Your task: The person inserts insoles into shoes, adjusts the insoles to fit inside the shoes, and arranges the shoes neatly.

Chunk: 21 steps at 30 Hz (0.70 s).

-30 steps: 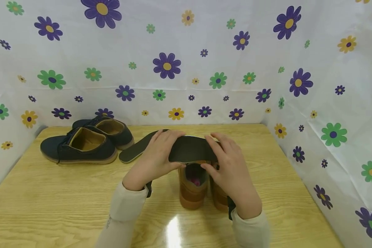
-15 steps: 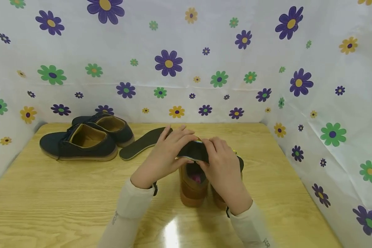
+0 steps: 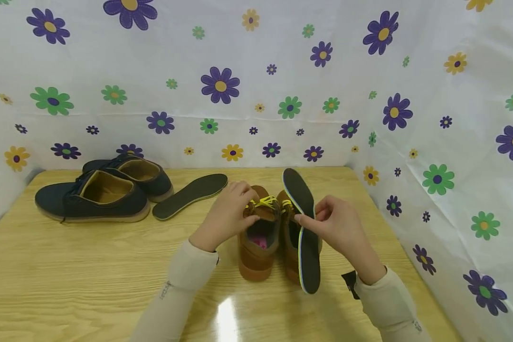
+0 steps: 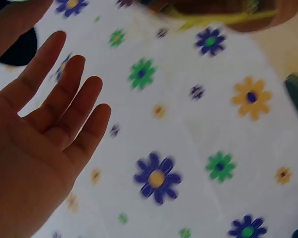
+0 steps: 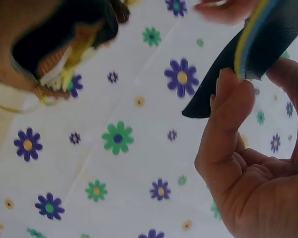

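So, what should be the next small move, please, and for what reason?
Probably bring the left grip to the far end of the held insole, to help guide it. The left grip holds nothing, while the right grip pinches this insole near its middle, and both ends stick out.

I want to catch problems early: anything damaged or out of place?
Nothing looks spilled or damaged. What stands out: one insole lies outside any shoe, beside the navy shoes, and the held insole bends where the right hand pinches it.
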Motion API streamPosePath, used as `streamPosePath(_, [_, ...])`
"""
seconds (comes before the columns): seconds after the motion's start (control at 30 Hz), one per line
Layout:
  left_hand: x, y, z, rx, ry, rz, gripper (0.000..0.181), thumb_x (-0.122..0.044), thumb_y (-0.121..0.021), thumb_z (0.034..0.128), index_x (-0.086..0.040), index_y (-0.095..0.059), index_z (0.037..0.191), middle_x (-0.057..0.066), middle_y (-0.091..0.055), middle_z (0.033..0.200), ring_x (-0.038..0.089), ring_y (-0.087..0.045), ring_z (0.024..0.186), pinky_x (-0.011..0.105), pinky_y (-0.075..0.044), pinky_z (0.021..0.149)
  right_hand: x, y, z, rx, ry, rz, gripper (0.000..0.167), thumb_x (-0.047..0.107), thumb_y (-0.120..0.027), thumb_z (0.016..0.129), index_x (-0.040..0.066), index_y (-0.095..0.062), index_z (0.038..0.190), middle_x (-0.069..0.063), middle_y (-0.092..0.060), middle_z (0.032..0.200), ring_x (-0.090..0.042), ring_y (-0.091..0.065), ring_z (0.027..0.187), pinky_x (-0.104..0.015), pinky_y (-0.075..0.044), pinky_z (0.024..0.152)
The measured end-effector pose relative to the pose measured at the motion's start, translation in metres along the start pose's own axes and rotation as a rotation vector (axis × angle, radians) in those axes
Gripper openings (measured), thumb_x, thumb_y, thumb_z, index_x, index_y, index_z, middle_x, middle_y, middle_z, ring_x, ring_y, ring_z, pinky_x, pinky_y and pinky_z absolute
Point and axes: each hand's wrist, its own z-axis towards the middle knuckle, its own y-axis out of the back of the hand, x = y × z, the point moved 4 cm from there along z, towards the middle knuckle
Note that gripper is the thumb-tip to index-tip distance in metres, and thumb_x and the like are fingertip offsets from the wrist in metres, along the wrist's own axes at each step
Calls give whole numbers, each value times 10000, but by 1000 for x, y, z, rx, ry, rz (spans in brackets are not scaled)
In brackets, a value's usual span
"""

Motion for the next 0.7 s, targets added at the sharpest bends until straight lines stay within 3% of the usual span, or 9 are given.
streamPosePath(0.07, [5,-18,0,103,35,30,315,-163,-843,741,-76,-603,926,54,-500,928,259,-493,907,399,-433,784,-1,-10,-7,60,-21,-19,373,354,-786,779,52,-569,804,-33,-559,689,-160,-497,584,-286,-411,537])
streamPosePath(0.17, [11,-34,0,154,67,43,297,-119,-837,739,-99,-567,861,41,-457,891,251,-465,877,385,-415,748,-1,-22,-16,111,-41,-56,355,334,-783,774,72,-543,779,-18,-531,658,-150,-475,543,-284,-389,519])
streamPosePath(0.4, [14,-39,-1,84,66,-51,190,-1,-729,809,-89,-560,804,31,-458,836,223,-474,816,341,-450,684,7,-39,-32,137,-28,-113,364,272,-789,734,90,-474,744,0,-447,568,-137,-404,470,-275,-321,467])
streamPosePath(0.7, [14,-36,-2,90,121,-110,107,-18,-652,889,-98,-595,846,32,-502,816,168,-470,715,307,-448,625,15,-55,-32,195,27,-159,398,280,-809,722,91,-459,706,13,-397,550,-127,-363,452,-262,-290,453])
